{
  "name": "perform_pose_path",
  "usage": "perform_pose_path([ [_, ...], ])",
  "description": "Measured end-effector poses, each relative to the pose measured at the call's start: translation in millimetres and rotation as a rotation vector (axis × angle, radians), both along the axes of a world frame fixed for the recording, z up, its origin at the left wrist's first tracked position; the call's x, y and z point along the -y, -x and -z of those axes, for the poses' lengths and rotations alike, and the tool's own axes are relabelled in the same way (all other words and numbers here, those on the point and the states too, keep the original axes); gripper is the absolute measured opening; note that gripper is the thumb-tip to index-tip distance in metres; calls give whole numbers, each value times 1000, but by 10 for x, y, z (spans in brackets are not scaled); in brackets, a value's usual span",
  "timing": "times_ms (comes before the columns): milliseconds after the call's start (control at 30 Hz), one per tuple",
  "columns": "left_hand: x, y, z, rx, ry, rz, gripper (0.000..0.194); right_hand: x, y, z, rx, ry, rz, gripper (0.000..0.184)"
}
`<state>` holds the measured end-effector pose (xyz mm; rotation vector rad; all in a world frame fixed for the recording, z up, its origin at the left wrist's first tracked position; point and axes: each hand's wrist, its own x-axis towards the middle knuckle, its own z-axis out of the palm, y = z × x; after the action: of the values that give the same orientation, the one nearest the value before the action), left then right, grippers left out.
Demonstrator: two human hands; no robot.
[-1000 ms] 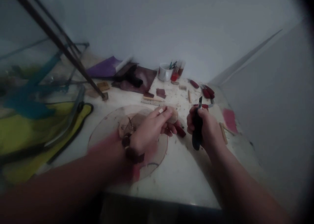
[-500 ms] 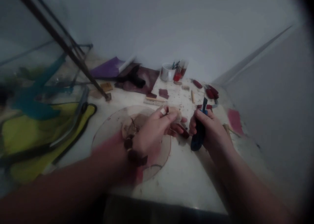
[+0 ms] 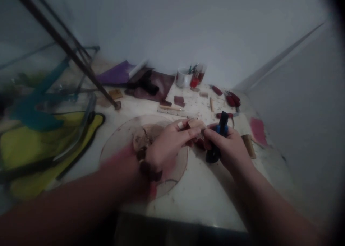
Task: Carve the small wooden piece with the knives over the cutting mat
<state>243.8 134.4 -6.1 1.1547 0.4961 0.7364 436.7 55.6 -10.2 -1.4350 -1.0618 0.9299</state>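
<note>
The left hand's [image 3: 171, 142] grip pinches a small pale piece [image 3: 196, 124] at mid-frame, while the right hand's [image 3: 233, 145] grip wraps a black-and-blue tool [image 3: 223, 121], its thumb at or very near the piece's right edge. Work on the piece looks under way: it is held up, not laid down, but how much is done or left I cannot tell. Below left lies a round board [image 3: 114, 149] on the pale surface [image 3: 207, 199]; above centre, dark red scraps [image 3: 179, 101] and a white mug [image 3: 183, 78]; right of centre, red-handled tools [image 3: 233, 99].
</note>
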Motion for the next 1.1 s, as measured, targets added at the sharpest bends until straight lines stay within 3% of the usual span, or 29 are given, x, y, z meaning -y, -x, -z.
perform_pose_path([
  [300, 18, -3, -79, -6, 39, 1, 25, -2, 5, -4, -26, -5, 7, 35],
  [667, 17, -18, -66, 5, 59, 0, 27, 10, 24, -23, 27, -26, -4, 37],
  [933, -1, 26, -85, -36, -26, -51, 21, -101, -292, -187, 254, 86, 74, 29],
  [1100, 6, 23, -64, -74, -87, -102, 23, -245, -523, -57, 536, 185, 124, 22],
])
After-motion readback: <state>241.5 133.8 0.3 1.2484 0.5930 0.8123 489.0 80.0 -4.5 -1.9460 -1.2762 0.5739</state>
